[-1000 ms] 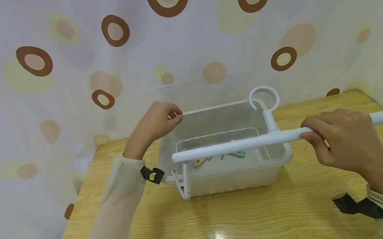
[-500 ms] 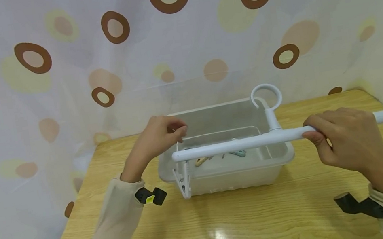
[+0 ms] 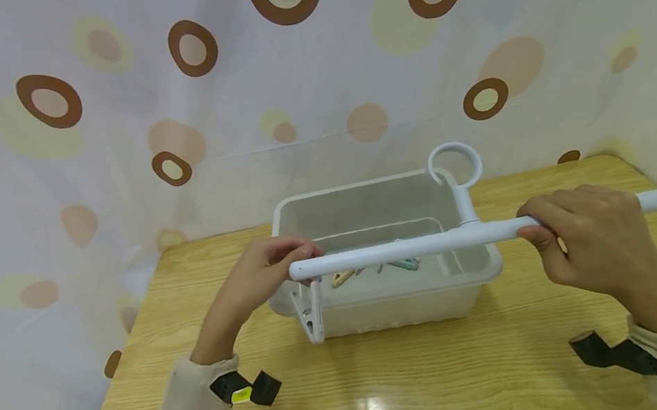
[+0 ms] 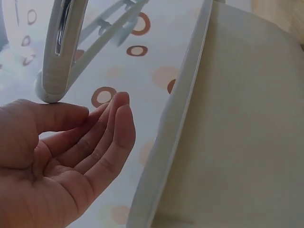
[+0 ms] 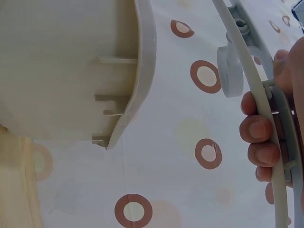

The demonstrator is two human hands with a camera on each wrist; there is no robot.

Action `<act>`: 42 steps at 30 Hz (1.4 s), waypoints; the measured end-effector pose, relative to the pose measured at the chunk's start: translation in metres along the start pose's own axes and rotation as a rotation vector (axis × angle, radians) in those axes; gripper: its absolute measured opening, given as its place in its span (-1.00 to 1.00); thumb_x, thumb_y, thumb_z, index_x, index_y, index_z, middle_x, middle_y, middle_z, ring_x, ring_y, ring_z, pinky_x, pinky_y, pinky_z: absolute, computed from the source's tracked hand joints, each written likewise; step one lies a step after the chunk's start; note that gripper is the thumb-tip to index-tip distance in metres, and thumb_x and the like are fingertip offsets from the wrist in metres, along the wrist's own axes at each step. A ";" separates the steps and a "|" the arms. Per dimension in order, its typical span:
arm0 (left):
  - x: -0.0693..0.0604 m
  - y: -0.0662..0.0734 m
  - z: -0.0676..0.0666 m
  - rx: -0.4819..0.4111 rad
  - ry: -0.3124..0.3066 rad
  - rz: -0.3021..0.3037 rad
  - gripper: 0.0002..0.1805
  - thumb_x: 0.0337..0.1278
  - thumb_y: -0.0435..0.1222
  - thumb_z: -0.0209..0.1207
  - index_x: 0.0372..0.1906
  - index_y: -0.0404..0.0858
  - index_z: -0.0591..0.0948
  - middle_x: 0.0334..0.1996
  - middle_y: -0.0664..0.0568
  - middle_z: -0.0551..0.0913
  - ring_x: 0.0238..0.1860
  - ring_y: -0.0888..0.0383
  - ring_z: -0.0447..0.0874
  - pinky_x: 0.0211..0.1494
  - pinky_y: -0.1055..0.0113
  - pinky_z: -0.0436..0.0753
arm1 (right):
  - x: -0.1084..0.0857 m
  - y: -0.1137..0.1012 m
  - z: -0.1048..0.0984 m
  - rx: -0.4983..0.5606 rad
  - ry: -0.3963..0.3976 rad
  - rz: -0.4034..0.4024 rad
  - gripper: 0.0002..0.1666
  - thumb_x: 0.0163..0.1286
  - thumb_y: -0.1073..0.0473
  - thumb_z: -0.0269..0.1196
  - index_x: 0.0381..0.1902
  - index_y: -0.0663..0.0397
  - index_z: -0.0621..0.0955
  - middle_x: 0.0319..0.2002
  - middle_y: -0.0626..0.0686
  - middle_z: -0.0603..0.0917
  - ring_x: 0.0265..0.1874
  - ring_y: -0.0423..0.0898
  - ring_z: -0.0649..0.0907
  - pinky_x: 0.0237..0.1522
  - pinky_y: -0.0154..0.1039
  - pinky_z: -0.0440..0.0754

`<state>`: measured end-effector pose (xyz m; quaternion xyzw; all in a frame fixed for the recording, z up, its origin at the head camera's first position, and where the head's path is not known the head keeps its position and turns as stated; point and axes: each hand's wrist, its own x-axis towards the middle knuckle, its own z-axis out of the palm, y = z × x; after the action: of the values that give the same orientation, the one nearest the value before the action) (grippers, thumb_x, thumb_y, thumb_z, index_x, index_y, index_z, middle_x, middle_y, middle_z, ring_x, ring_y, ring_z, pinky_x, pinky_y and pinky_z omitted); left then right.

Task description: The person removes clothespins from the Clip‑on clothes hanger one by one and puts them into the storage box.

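My right hand (image 3: 600, 251) grips a white plastic hanger (image 3: 398, 250) by the right part of its bar. Its round hook (image 3: 472, 160) points up and away. Below the hanger's left end hangs a white clothespin (image 3: 311, 316), in front of the tub's rim. My left hand (image 3: 259, 278) is beside that end, partly behind the bar. In the left wrist view its fingers (image 4: 107, 156) are loosely bent with nothing between them, and the thumb lies just under a rounded white end. Right-hand fingers (image 5: 259, 130) curl round the bar in the right wrist view.
A translucent white tub (image 3: 394, 311) stands on the wooden table (image 3: 306, 404) beneath the hanger. Several coloured clothespins lie inside it, among them a yellow clothespin (image 3: 344, 278) and a teal clothespin (image 3: 406, 265). A patterned sheet (image 3: 311, 81) hangs behind.
My left hand has come down and nearer from above the tub's back left corner to the hanger's left end. The right hand and hanger have stayed almost still.
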<state>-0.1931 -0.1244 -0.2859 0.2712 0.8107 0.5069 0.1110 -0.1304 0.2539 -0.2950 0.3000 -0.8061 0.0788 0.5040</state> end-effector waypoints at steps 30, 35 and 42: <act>-0.051 -0.031 0.056 -0.892 -0.349 0.214 -0.64 0.54 -0.35 -0.29 0.02 -0.31 0.54 -0.11 0.00 0.69 -0.12 0.16 0.70 -0.01 0.24 0.62 | -0.001 -0.002 0.005 0.011 0.027 -0.005 -0.33 0.53 -0.20 -0.17 -0.62 0.10 0.49 -0.78 -0.11 0.35 -0.83 -0.16 0.25 -0.80 -0.16 0.19; -0.051 -0.032 0.059 -0.896 -0.315 0.218 -0.67 0.52 -0.39 -0.26 0.06 -0.32 0.52 -0.11 0.01 0.69 -0.11 0.15 0.69 0.00 0.25 0.62 | 0.000 -0.001 0.006 0.007 0.010 -0.014 -0.34 0.54 -0.19 -0.17 -0.62 0.10 0.49 -0.78 -0.11 0.35 -0.83 -0.15 0.25 -0.81 -0.17 0.18; -0.055 -0.028 0.051 -0.871 -0.139 0.132 -0.71 0.51 -0.35 -0.19 0.08 -0.32 0.50 -0.21 0.04 0.70 -0.26 0.21 0.67 -0.17 0.33 0.64 | -0.001 -0.001 0.006 -0.002 -0.020 -0.007 -0.36 0.54 -0.17 -0.17 -0.62 0.08 0.49 -0.78 -0.13 0.33 -0.82 -0.18 0.24 -0.81 -0.21 0.16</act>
<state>-0.1335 -0.1253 -0.3393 0.2836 0.4931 0.7876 0.2367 -0.1335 0.2509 -0.2989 0.3031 -0.8102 0.0729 0.4964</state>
